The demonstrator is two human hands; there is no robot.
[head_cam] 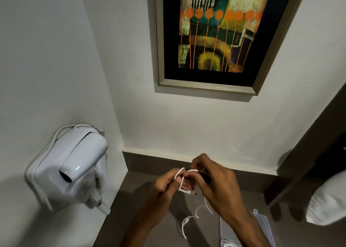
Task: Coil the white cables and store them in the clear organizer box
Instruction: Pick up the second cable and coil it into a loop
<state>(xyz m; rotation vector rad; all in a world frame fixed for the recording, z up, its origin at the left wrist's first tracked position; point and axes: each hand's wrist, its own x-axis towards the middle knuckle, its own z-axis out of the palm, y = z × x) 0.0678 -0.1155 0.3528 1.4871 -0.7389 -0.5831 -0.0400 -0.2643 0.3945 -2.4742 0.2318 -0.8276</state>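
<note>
Now hands [189,181] around white cable [180,173].

The table [149,200] sits in a corner, walled at the back and left, where a wall-mounted hair dryer [74,164] juts out. Loose white cable [189,220] and the clear organizer box [262,226] occupy the near right; the left strip lies bare.

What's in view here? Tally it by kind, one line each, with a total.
Hands: 2, the left hand and right hand, both gripping the held cable
White cables: 3, the held cable, the loose cable on the counter, and the boxed cable; the first two may join
Clear organizer box: 1
Hair dryer: 1
Framed picture: 1
Total: 8
</note>
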